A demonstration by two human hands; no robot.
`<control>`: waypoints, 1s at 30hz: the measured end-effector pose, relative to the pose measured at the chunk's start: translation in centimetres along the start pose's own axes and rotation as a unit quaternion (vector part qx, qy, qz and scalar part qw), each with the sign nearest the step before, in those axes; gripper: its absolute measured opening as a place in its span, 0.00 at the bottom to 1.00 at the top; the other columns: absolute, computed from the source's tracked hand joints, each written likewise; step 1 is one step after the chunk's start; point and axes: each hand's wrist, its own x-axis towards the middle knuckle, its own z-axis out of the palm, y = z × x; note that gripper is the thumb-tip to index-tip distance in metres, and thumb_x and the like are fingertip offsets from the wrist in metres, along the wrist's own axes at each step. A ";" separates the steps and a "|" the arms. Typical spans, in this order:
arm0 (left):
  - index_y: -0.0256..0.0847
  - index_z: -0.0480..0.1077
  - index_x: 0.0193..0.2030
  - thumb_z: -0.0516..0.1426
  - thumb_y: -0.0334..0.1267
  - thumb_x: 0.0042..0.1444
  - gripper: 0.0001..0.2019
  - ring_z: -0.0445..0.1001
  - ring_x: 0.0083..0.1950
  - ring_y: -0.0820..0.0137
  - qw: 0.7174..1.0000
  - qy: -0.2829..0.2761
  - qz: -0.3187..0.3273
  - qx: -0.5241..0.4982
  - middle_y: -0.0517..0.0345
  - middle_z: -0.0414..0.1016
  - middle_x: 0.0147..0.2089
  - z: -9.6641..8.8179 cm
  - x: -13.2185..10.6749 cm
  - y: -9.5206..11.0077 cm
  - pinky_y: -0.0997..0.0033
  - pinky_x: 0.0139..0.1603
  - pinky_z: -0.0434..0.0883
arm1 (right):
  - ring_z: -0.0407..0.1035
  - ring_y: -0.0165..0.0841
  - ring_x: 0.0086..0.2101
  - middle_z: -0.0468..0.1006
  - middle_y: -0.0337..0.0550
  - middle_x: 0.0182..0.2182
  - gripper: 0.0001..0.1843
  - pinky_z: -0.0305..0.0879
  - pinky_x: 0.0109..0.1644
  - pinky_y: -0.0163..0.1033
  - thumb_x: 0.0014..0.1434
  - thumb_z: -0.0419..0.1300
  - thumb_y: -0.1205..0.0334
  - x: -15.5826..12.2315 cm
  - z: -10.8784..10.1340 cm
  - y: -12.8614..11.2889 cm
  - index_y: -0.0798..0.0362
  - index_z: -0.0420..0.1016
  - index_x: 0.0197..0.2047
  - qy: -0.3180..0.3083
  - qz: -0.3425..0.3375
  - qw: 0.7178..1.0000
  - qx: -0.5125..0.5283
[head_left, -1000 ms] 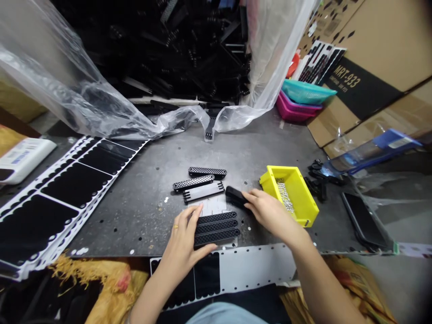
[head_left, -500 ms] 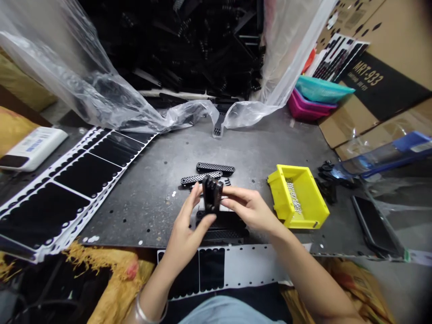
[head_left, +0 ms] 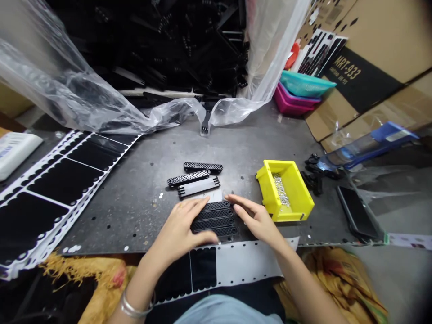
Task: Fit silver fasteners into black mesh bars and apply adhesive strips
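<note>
Several black bars with a diamond-mesh texture (head_left: 214, 219) lie side by side in a row at the table's near edge. My left hand (head_left: 182, 225) rests at the left end of this row, thumb along the near side and fingers along the far side, spread apart. At the right end, my right hand (head_left: 254, 220) has its fingers stretched out, close to the bar ends; whether they touch is hard to tell. Just beyond lie two more mesh bars, a farther one (head_left: 203, 168) and a nearer one (head_left: 189, 178), and a bar with a pale face and pronged ends (head_left: 198, 186).
A yellow bin (head_left: 288, 191) with small metal pieces stands to the right, a phone (head_left: 357, 211) beyond it. Sheets of black stickers (head_left: 70, 173) cover the left side. Clear plastic (head_left: 236, 111) hangs at the back before a heap of black parts. Teal and pink trays (head_left: 297, 99) sit back right.
The black piece held upright between both hands is no longer raised. Both hands have lowered and parted to the two ends of the bar row. The view has shifted slightly right.
</note>
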 end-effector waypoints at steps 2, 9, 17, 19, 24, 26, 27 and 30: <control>0.43 0.56 0.76 0.71 0.62 0.44 0.56 0.65 0.68 0.45 1.000 0.002 -0.006 0.021 0.41 0.67 0.69 0.4 -0.7 0.1 0.38 0.69 0.64 | 0.77 0.39 0.56 0.83 0.44 0.54 0.18 0.71 0.65 0.56 0.72 0.55 0.58 0.3 0.3 -0.5 0.43 0.78 0.61 0.015 -0.020 0.999 -0.026; 0.48 0.47 0.79 0.71 0.52 0.51 0.55 0.62 0.69 0.44 0.996 0.048 -0.020 0.074 0.42 0.64 0.69 2.1 -1.8 0.3 0.36 0.69 0.63 | 0.70 0.43 0.60 0.77 0.51 0.60 0.19 0.67 0.67 0.56 0.68 0.57 0.69 7.6 0.7 -3.3 0.49 0.78 0.60 -0.049 -0.136 0.957 -0.252; 0.41 0.36 0.80 0.70 0.54 0.51 0.61 0.51 0.76 0.38 0.991 0.090 -0.002 0.104 0.34 0.52 0.75 1.7 -1.9 0.0 0.30 0.74 0.55 | 0.76 0.36 0.55 0.83 0.38 0.55 0.18 0.70 0.65 0.47 0.72 0.54 0.64 7.3 -2.3 -3.9 0.41 0.80 0.58 -0.198 -0.129 0.947 -0.216; 0.42 0.40 0.79 0.70 0.52 0.50 0.58 0.57 0.72 0.41 0.993 0.081 -0.004 0.083 0.37 0.58 0.71 1.8 -1.7 -0.3 0.33 0.72 0.61 | 0.67 0.38 0.66 0.73 0.39 0.66 0.22 0.61 0.73 0.53 0.76 0.49 0.57 5.7 -1.2 -3.8 0.40 0.69 0.69 -0.144 -0.088 0.972 -0.163; 0.42 0.40 0.79 0.70 0.49 0.50 0.57 0.54 0.73 0.40 0.992 0.107 0.012 0.066 0.36 0.55 0.71 2.3 -1.5 -0.8 0.32 0.71 0.62 | 0.42 0.42 0.76 0.47 0.44 0.78 0.37 0.45 0.78 0.61 0.75 0.45 0.40 1.9 4.1 -3.5 0.43 0.41 0.80 -0.025 -0.037 0.997 -0.057; 0.43 0.40 0.79 0.69 0.49 0.52 0.56 0.53 0.73 0.39 0.991 0.113 0.020 0.075 0.36 0.55 0.70 2.4 -1.5 -1.0 0.31 0.71 0.61 | 0.43 0.40 0.75 0.48 0.41 0.77 0.32 0.47 0.78 0.57 0.76 0.45 0.45 1.2 2.8 -3.7 0.41 0.46 0.79 0.022 -0.080 0.993 -0.090; 0.43 0.40 0.79 0.68 0.50 0.53 0.54 0.54 0.73 0.39 0.990 0.114 0.022 0.081 0.36 0.55 0.70 2.4 -1.5 -1.1 0.30 0.70 0.61 | 0.48 0.38 0.74 0.53 0.40 0.76 0.29 0.51 0.77 0.55 0.77 0.44 0.50 1.2 0.9 -3.8 0.39 0.51 0.77 0.061 -0.093 0.986 -0.122; 0.44 0.41 0.79 0.65 0.53 0.55 0.52 0.58 0.70 0.39 0.987 0.124 0.023 0.098 0.36 0.58 0.68 2.3 -1.4 -1.2 0.29 0.69 0.62 | 0.65 0.39 0.65 0.72 0.49 0.64 0.27 0.61 0.71 0.52 0.74 0.41 0.67 1.9 -7.0 -3.5 0.45 0.67 0.70 0.186 -0.050 0.929 -0.315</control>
